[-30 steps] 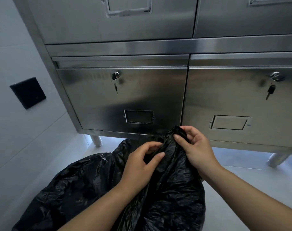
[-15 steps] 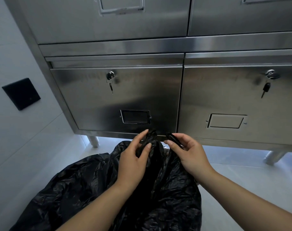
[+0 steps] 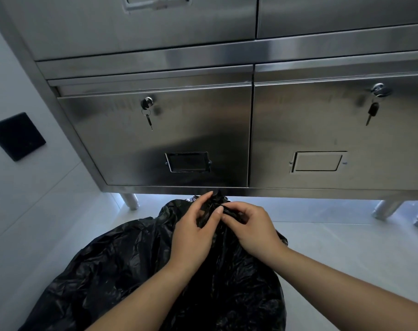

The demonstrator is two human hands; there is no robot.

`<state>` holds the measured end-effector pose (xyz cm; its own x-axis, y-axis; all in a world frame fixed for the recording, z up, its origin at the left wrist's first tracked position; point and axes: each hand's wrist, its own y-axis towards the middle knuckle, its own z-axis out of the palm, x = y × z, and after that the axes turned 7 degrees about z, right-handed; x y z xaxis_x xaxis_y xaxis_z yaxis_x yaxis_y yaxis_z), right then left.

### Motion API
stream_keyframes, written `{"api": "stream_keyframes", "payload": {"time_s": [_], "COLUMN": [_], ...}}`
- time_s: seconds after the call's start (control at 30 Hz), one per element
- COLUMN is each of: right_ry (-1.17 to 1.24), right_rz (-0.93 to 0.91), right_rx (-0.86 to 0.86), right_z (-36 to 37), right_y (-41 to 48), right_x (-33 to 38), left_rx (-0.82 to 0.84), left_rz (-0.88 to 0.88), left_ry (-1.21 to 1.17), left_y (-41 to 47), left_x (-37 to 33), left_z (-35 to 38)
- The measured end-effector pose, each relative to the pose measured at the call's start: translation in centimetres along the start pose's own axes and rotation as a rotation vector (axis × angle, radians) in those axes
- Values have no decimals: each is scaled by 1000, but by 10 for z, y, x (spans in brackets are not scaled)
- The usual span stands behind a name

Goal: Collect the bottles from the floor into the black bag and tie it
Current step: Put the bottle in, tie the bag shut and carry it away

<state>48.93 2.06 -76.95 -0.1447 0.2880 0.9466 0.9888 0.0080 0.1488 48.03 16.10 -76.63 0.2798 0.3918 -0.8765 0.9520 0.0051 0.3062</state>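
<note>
A large crumpled black bag (image 3: 122, 266) lies on the pale floor in front of me, its mouth gathered into a bunch at the top. My left hand (image 3: 191, 232) pinches the gathered plastic from the left, thumb and forefinger closed on it. My right hand (image 3: 251, 228) pinches a twisted strand of the same bag neck from the right, its fingertips meeting those of the left. No bottles show; the bag's inside is hidden.
A stainless steel cabinet (image 3: 203, 130) with locked drawers and hanging keys (image 3: 148, 115) stands right behind the bag on round legs (image 3: 130, 201). A black wall plate (image 3: 17, 136) sits on the left wall. Pale floor (image 3: 341, 249) lies to the right.
Both hands have drawn together at the bag's neck. The right hand, earlier gripping the top of the bunch, now pinches a thin twisted strand against the left fingertips.
</note>
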Motion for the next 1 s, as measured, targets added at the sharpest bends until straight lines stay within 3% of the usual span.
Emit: {"api": "stream_keyframes", "payload": {"time_s": [0.27, 0.43, 0.77, 1.0], "right_ry": [24, -86, -78, -114], "right_rz": [73, 172, 48, -69], "right_rx": [132, 279, 101, 108], "right_z": [1, -2, 1, 11], "right_y": [-3, -11, -12, -17], "right_x": [-8, -18, -13, 3], "left_rx": [-85, -165, -191, -205], "left_rz": [9, 0, -39, -73], "left_ry": [-83, -104, -93, -99], "left_y": [6, 15, 16, 15], "left_x": [1, 4, 11, 13], "left_z": [-2, -14, -20, -23]}}
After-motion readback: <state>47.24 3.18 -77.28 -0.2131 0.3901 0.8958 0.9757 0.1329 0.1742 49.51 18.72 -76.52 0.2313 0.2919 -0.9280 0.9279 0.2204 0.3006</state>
